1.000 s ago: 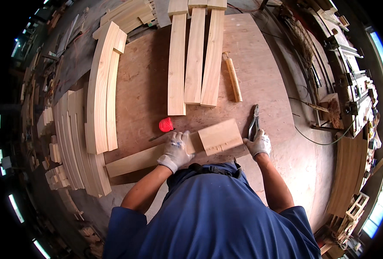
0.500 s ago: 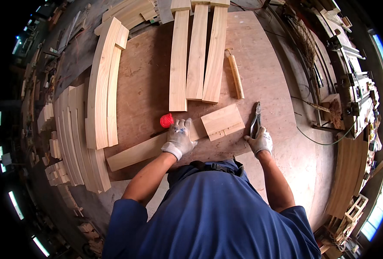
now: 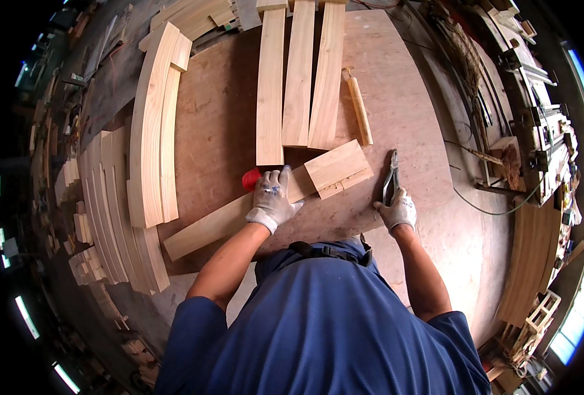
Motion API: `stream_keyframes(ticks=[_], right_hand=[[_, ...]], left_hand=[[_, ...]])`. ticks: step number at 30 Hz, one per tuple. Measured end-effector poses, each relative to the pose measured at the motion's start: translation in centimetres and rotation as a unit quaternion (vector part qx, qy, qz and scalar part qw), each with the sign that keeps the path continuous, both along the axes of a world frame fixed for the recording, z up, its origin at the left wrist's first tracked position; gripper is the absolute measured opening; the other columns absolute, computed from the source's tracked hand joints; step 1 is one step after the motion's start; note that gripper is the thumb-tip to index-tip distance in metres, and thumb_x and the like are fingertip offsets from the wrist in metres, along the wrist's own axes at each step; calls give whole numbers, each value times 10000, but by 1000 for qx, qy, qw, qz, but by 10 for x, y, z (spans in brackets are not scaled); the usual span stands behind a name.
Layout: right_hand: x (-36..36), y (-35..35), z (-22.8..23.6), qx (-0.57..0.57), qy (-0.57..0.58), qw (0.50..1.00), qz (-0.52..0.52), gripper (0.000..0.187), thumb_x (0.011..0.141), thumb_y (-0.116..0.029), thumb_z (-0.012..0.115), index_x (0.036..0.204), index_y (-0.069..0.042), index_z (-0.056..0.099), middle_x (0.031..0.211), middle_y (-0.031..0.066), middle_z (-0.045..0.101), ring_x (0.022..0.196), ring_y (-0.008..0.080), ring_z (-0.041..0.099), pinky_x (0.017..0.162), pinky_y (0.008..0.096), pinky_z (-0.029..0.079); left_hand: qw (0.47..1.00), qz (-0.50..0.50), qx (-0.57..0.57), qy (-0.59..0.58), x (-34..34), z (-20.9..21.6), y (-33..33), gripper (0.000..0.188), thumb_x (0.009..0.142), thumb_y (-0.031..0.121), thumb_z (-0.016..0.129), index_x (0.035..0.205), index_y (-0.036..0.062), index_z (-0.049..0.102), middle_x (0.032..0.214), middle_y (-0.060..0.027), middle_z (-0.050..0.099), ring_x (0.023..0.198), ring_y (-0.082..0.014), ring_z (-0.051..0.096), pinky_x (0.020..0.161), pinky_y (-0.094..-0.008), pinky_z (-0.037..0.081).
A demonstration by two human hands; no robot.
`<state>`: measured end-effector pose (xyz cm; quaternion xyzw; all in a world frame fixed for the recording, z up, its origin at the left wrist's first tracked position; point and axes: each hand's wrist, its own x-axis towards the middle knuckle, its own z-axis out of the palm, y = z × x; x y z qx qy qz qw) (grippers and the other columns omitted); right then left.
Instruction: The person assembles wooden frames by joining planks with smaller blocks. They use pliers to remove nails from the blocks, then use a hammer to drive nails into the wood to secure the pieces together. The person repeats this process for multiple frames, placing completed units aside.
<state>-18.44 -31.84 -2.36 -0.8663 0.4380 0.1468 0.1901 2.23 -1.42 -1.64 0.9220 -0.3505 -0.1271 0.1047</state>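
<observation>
My left hand (image 3: pixel 273 200), in a light work glove, grips a light wooden plank (image 3: pixel 209 227) from above, with the thumb on its near side. The plank lies at a slant on the table, and a wider wooden block (image 3: pixel 338 166) sits at its right end. A small red object (image 3: pixel 250 179) is just beyond my left fingers, partly hidden by them; its kind is unclear. My right hand (image 3: pixel 397 209), gloved too, is closed around the handles of a pair of pliers (image 3: pixel 392 175), whose jaws point away from me.
Three long boards (image 3: pixel 298 85) lie side by side on the brown tabletop (image 3: pixel 397 85). A hammer (image 3: pixel 359 108) with a wooden handle rests to their right. Stacked boards (image 3: pixel 152 138) stand at the left, more timber (image 3: pixel 531 257) at the right. A green cable (image 3: pixel 496 212) curves along the right side.
My left hand and the plank with its block have shifted slightly away from me, the block end most. The red object is now more covered. The pliers stay in my right hand.
</observation>
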Motion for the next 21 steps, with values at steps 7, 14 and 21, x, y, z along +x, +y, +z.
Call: stream_keyframes(ticks=[7, 14, 21], right_hand=[[6, 1, 11, 13, 34, 999, 2, 748, 819, -480, 897, 1306, -10, 579, 1209, 265, 717, 1130, 451, 710, 963, 521, 570], [19, -21, 18, -17, 16, 999, 49, 782, 872, -538, 828, 1406, -28, 571, 1277, 274, 697, 1177, 454, 696, 999, 530, 562], [108, -79, 7, -33, -144, 983, 110, 669, 949, -472, 760, 1413, -7, 637, 1342, 284, 692, 1240, 447, 673, 1055, 513, 543]], left_hand=[[1000, 7, 5, -8, -2, -3, -1, 1083, 708, 513, 941, 1553, 24, 472, 1366, -182, 593, 1267, -377, 565, 1116, -536, 441], [1000, 7, 0, -16, -2, -5, -2, 1072, 723, 509, 936, 1556, 17, 475, 1377, -185, 600, 1273, -381, 565, 1127, -535, 436], [1000, 8, -12, -22, -2, -11, -3, 1088, 693, 503, 950, 1552, 23, 488, 1367, -188, 606, 1259, -382, 577, 1123, -530, 448]])
